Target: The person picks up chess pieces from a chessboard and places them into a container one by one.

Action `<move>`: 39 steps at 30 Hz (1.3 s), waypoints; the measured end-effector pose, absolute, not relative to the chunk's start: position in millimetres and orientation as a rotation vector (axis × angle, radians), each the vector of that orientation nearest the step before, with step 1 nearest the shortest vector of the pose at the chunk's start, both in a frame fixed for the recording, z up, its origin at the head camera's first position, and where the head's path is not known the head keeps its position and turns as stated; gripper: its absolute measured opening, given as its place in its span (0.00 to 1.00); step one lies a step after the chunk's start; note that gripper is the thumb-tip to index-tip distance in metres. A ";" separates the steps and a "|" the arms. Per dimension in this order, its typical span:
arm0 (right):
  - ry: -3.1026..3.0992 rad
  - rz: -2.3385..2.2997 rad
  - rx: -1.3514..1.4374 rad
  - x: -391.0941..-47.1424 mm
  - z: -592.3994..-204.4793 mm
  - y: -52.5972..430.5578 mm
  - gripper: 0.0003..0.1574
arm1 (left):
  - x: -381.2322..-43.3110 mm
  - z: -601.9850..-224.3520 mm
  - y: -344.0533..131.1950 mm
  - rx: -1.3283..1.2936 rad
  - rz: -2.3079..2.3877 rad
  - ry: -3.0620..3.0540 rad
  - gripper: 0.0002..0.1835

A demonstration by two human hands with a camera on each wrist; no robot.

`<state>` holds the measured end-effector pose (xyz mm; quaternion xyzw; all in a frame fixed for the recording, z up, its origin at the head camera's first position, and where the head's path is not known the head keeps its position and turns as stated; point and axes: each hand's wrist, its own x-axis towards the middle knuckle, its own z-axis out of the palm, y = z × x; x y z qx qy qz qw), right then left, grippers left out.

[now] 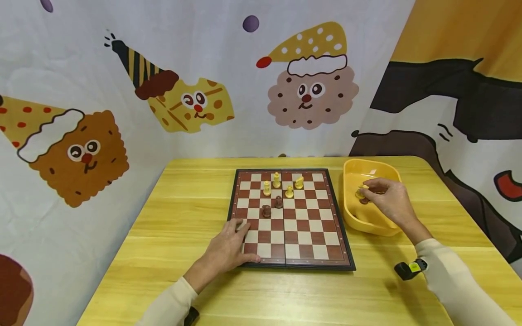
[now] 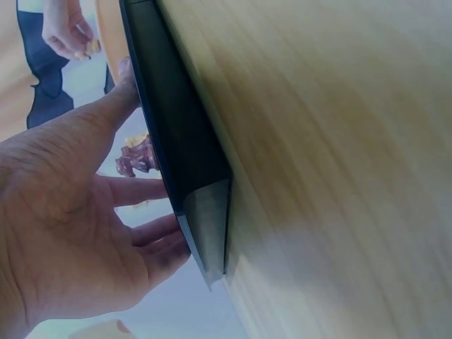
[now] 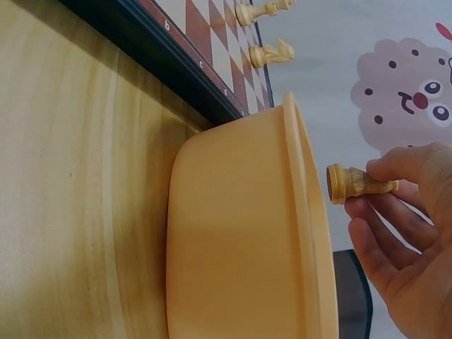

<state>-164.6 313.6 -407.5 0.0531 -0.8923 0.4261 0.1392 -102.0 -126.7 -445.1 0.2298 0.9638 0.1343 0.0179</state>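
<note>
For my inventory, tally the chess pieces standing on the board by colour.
Yellow pieces: 4
Brown pieces: 2
Total on the board: 6

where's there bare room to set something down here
Free: table left of the board, table in front of it between the sleeves, and the board's near right squares. Crowded: its far middle, with six chess pieces; its near left corner, where the left hand rests; the tub, below the right hand.
</note>
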 end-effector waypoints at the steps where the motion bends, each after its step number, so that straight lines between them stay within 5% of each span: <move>1: -2.578 1.238 0.151 -164.6 -407.9 314.0 0.16 | -102.3 -444.8 -126.3 0.716 0.420 2.992 0.57; 39: -2.627 1.025 0.116 -166.3 -414.8 326.9 0.16 | -101.4 -442.9 -127.1 0.717 0.453 2.999 0.56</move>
